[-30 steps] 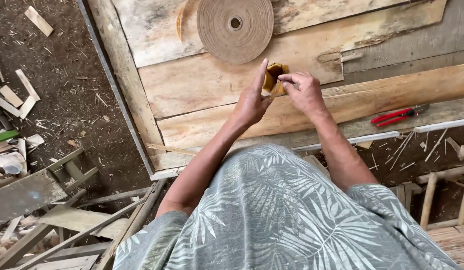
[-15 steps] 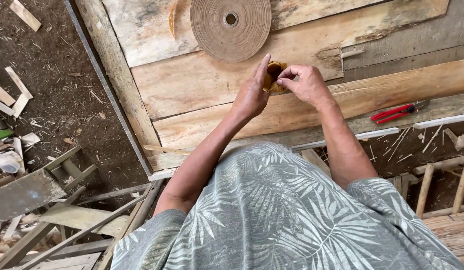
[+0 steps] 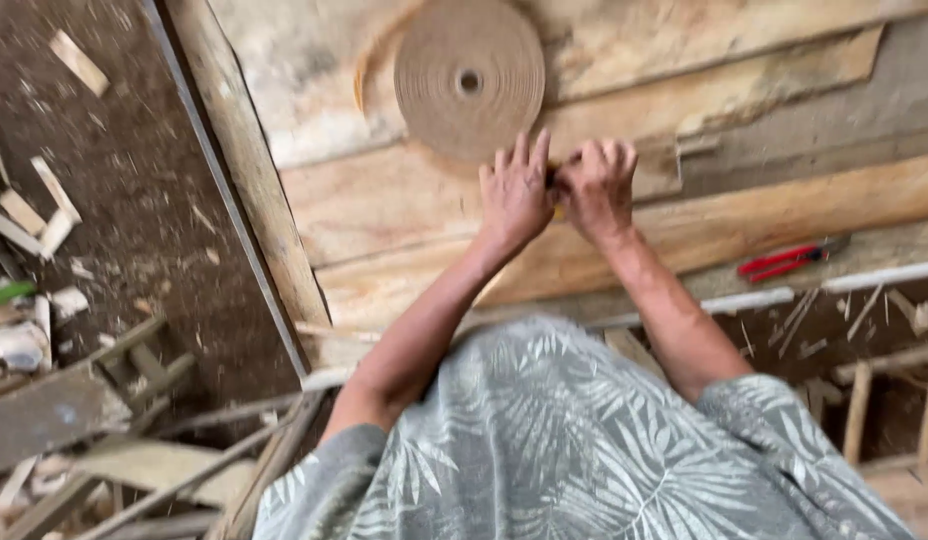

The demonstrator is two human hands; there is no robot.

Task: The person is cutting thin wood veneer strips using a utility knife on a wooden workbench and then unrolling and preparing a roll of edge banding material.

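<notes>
We are pinching a small yellowish piece [image 3: 556, 190], mostly hidden, between our two hands on the plank workbench [image 3: 784, 215].

Our left hand [image 3: 514, 192] and right hand [image 3: 599, 185] are meeting knuckles-up, fingers curling together, just below a flat coil of tan strip [image 3: 470, 78]; red-handled pliers [image 3: 784, 262] are lying well apart, wood scraps [image 3: 29, 215] littering the dirt floor.

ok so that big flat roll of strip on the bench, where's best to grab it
Probably by the outer rim. The roll lies flat on the wooden bench, so its wound edge is the only part that stands up; the centre hole looks too small for a finger. Come from the near side, just above the left hand and right hand, pinching across the rim.
</notes>
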